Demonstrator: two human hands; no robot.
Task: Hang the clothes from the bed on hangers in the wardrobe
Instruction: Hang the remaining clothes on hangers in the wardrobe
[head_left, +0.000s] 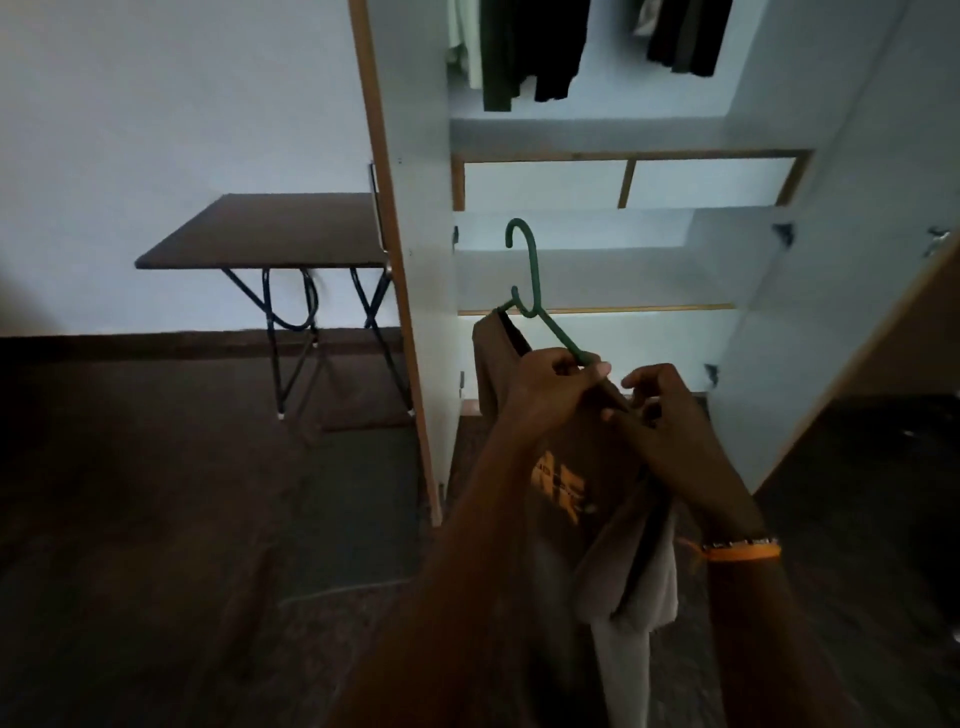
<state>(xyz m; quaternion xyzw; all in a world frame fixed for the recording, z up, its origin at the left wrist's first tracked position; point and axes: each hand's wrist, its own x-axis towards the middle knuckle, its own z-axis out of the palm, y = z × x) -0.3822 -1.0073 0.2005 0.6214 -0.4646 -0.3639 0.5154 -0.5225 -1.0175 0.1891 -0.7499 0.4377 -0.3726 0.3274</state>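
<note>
A brown T-shirt (587, 467) with orange lettering hangs in front of me, partly on a green plastic hanger (532, 280) whose hook points up. My left hand (550, 384) grips the hanger's right arm together with the shirt's neck. My right hand (670, 415) pinches the shirt fabric just to the right of it. The hanger's far end is hidden in the shirt. Both are held before the open wardrobe (415, 156), below its shelves.
Dark and pale clothes (524, 52) hang at the top of the wardrobe, more (685, 36) to the right. The wardrobe door (857, 260) stands open on the right. A dark folding table (270, 234) stands against the wall to the left. The floor is dark.
</note>
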